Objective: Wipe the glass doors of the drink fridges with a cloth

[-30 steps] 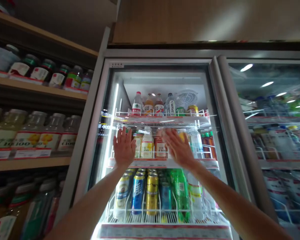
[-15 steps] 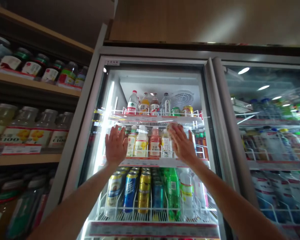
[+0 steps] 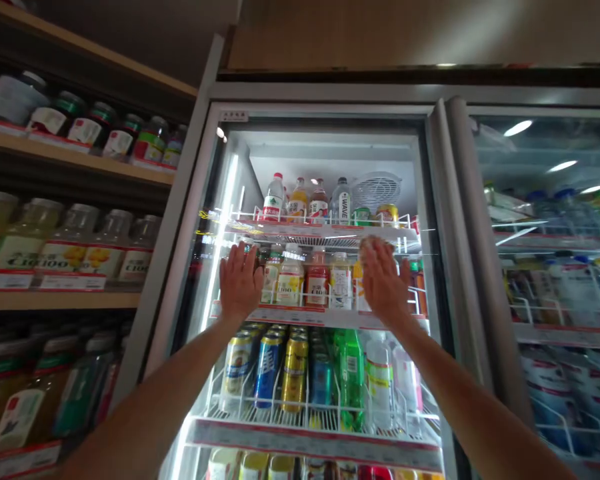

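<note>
- The glass door [image 3: 325,152] of the drinks cooler is standing upright straight ahead of you, and both your hands are reaching up to it, well apart.
- Your left hand [image 3: 240,283] is facing the glass on the left, its fingers spreading open and holding nothing you can see; you cannot tell whether the palm is touching.
- Your right hand [image 3: 386,285] is reaching up on the right, fingers extending and blurring; a small brownish item [image 3: 387,246] is showing at their tips, and you cannot tell whether they are gripping it.
- Between your hands, a red bottle [image 3: 317,280] is standing on the middle rack, beyond the glass.
- Higher, a red-capped bottle [image 3: 273,200] is standing at the left of the upper rack.
- Lower, a blue can [image 3: 268,373], a gold can [image 3: 295,375] and a green bottle [image 3: 351,377] are lining up left to right.
- Far left, wooden shelves [image 3: 55,301] are carrying more bottles.
</note>
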### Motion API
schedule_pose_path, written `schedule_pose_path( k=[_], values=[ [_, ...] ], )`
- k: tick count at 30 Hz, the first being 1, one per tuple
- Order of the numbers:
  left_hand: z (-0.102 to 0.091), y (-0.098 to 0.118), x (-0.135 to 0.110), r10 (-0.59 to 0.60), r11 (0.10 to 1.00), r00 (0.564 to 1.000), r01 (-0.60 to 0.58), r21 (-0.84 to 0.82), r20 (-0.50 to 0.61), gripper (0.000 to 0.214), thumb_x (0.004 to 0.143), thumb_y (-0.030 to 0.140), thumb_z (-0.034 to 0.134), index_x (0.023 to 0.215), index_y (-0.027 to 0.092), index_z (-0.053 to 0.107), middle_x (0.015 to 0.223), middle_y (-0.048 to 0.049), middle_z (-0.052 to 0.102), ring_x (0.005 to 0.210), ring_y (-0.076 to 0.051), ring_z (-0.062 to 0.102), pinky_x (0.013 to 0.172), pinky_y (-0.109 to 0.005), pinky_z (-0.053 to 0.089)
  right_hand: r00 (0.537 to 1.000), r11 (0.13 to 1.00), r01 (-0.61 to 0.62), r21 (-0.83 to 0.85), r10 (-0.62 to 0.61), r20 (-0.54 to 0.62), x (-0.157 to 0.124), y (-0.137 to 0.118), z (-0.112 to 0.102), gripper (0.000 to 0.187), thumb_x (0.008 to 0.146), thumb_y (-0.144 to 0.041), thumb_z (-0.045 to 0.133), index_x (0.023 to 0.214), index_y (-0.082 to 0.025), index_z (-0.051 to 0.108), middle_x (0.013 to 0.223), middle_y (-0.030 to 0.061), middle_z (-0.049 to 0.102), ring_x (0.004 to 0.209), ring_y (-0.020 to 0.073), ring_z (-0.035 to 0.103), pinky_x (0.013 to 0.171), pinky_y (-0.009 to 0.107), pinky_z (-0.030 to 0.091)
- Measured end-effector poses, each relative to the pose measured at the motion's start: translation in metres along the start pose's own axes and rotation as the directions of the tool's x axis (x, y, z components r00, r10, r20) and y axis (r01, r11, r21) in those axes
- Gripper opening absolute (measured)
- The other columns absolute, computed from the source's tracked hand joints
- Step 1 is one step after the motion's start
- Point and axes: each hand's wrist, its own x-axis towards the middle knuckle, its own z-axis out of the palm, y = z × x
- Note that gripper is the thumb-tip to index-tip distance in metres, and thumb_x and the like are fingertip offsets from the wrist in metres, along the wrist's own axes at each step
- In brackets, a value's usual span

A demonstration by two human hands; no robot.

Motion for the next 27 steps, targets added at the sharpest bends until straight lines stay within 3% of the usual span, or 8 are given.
schedule_pose_path(
  k=[3,8,12,14,17,20,23,27],
  values=[
    [-0.001,-0.002,0.001,-0.007,1.0,1.0,0.008,-0.011,0.021,0.051,0.089,0.035,0.031,0.134,0.014,0.044,0.146,-0.0151,0.036,0.138,-0.028,0.026,0.11,-0.05,0.021,0.987,0.988,-0.154,-0.02,0.153,-0.048,0.003,0.008,0.0,0.058,0.09,-0.025,0.033,0.146,-0.02,0.02,0.149,0.012,0.033,0.138,0.0288,0.027,0.108,0.056,0.02],
    [-0.007,0.013,0.002,-0.043,0.997,0.999,0.045,-0.067,0.029,0.049,0.088,0.032,0.034,0.131,0.012,0.045,0.147,-0.0174,0.033,0.139,-0.03,0.024,0.112,-0.056,0.014,0.984,0.992,0.11,0.066,-0.118,0.134,-0.015,-0.048,0.007,0.068,0.086,-0.024,0.038,0.148,-0.021,0.009,0.152,0.0071,0.027,0.142,0.0246,0.017,0.113,0.051,0.016],
    [-0.008,0.071,-0.006,0.171,0.927,0.985,-0.156,-0.342,0.013,0.044,0.09,0.025,0.031,0.131,0.014,0.042,0.143,-0.0132,0.04,0.136,-0.019,0.031,0.112,-0.042,0.029,0.958,0.973,0.186,0.133,-0.21,0.197,-0.018,-0.062,0.003,0.075,0.085,-0.032,0.041,0.148,-0.015,0.003,0.153,0.0098,0.023,0.143,0.0239,0.013,0.115,0.048,0.014],
    [-0.004,0.105,-0.01,0.383,0.802,0.923,-0.32,-0.504,0.024,0.046,0.09,0.021,0.027,0.134,0.015,0.036,0.142,-0.0116,0.042,0.135,-0.015,0.034,0.11,-0.035,0.034,0.944,0.955,0.245,0.166,-0.274,0.184,-0.018,-0.047,-0.002,0.078,0.086,-0.039,0.04,0.147,-0.011,0.0,0.152,0.013,0.026,0.142,0.0234,0.016,0.115,0.048,0.014],
    [0.005,0.142,-0.011,0.34,0.782,0.939,-0.255,-0.569,0.045,0.047,0.091,0.023,0.029,0.137,0.012,0.031,0.139,-0.0153,0.044,0.133,-0.019,0.036,0.108,-0.039,0.037,0.926,0.934,0.317,0.164,-0.342,0.159,-0.024,-0.007,-0.012,0.078,0.087,-0.044,0.038,0.147,-0.01,0.0,0.151,0.0163,0.027,0.141,0.0238,0.02,0.113,0.049,0.015],
    [0.013,0.166,-0.011,0.227,0.852,0.968,-0.144,-0.503,0.106,0.052,0.089,0.035,0.041,0.135,0.013,0.034,0.137,-0.0159,0.046,0.131,-0.026,0.038,0.107,-0.046,0.037,0.96,0.97,0.238,0.055,-0.244,0.138,-0.032,0.035,-0.019,0.072,0.089,-0.045,0.036,0.147,-0.015,0.008,0.151,0.0162,0.025,0.14,0.0269,0.024,0.111,0.053,0.018],
    [0.021,0.178,-0.015,0.263,0.9,0.958,-0.202,-0.386,0.111,0.053,0.085,0.033,0.048,0.134,0.013,0.039,0.141,-0.0162,0.041,0.135,-0.03,0.031,0.11,-0.049,0.031,0.997,0.998,0.007,-0.07,-0.002,0.072,-0.037,0.061,-0.022,0.061,0.091,-0.041,0.032,0.146,-0.017,0.019,0.15,0.0159,0.029,0.138,0.0284,0.028,0.109,0.056,0.02],
    [0.023,0.142,-0.013,0.479,0.848,0.872,-0.43,-0.309,0.102,0.047,0.085,0.021,0.041,0.132,0.014,0.042,0.143,-0.0132,0.039,0.137,-0.026,0.029,0.112,-0.045,0.03,0.985,0.98,-0.163,-0.115,0.169,0.043,-0.042,0.063,-0.021,0.056,0.092,-0.038,0.029,0.142,-0.014,0.028,0.148,0.0167,0.032,0.138,0.0304,0.028,0.107,0.058,0.023]
  ],
)
